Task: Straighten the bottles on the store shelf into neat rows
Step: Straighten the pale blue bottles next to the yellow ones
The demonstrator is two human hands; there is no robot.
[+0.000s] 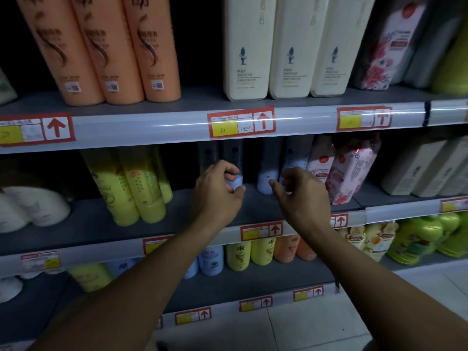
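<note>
On the dim middle shelf (pixel 101 221), several tall pale blue bottles stand at the back. My left hand (pixel 217 196) grips the base of one pale blue bottle (pixel 235 184), with fingers curled over it and the thumb below. My right hand (pixel 302 198) curls around the lower part of another pale blue bottle (pixel 295 158), most of which hides behind the hand. A third pale blue bottle (pixel 264 182) stands between my hands, just left of my right thumb. Both forearms reach in from below.
Yellow bottles (pixel 141 191) stand left of my hands and white ones (pixel 33 209) further left. A pink floral pack (pixel 352 168) leans at the right. Orange (pixel 106 46) and cream bottles (pixel 291 46) line the top shelf. Mixed bottles fill the lower shelf (pixel 253 282). Tiled floor (pixel 329 325) lies below.
</note>
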